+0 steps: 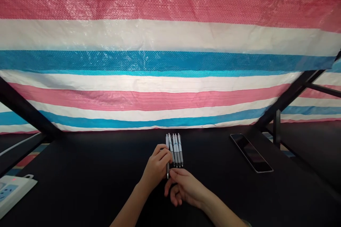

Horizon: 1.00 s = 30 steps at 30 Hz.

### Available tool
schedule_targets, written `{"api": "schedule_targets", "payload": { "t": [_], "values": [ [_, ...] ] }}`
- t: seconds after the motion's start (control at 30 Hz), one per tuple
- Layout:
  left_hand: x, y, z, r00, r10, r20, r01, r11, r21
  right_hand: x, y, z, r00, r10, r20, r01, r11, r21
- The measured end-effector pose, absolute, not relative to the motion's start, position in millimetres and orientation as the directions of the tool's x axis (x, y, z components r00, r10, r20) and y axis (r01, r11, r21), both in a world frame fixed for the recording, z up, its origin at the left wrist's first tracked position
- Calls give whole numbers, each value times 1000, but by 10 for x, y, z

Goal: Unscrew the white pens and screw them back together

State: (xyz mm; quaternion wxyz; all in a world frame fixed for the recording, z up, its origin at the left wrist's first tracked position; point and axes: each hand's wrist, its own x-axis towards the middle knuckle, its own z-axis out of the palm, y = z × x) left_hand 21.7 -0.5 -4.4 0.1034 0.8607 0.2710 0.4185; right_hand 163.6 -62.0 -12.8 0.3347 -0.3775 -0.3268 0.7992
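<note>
My left hand is closed around a grey-and-white pen, held upright in the picture with its tip toward me. Just right of it, several similar white pens with grey grips lie side by side on the black table. My right hand is beside the tip of the held pen, palm turned inward. Its thumb is close to that tip, and its other fingers are loosely curled and apart, with nothing visible between them. Whether the thumb touches the pen I cannot tell.
A dark phone lies at the right. At the left edge sits a white power strip with a red light. Black frame bars slant up on both sides. Striped plastic sheeting hangs behind the table.
</note>
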Motion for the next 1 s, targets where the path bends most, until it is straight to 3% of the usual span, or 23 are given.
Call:
{"api": "schedule_targets", "payload": {
  "t": [0.27, 0.33, 0.4, 0.47, 0.53, 0.63, 0.77, 1.0],
  "values": [
    [247, -40, -45, 445, 583, 679, 242, -809, 535, 1620, -616, -188, -489, 804, -338, -360, -539, -762],
    [265, -43, -43, 390, 645, 657, 198, -756, 624, 1601, -621, -203, -470, 822, -321, -388, -519, -761],
    [277, -29, -35, 235, 800, 552, 99, -585, 805, 1594, -619, -219, -481, 817, -319, -417, -533, -736],
    [272, 2, -24, 126, 949, 289, -120, -275, 954, 1602, -614, -225, -515, 795, -321, -417, -559, -717],
    [247, 34, -12, 247, 969, 7, -310, 72, 948, 1616, -617, -213, -558, 767, -316, -397, -582, -710],
    [203, 54, 2, 480, 861, -166, -316, 346, 883, 1627, -636, -170, -645, 707, -290, -360, -616, -701],
    [183, 46, 21, 515, 837, -187, -296, 378, 878, 1623, -655, -121, -671, 687, -279, -375, -640, -671],
    [194, 49, 50, 445, 869, -219, -304, 376, 875, 1589, -675, -146, -538, 753, -378, -402, -624, -670]
  ]
}}
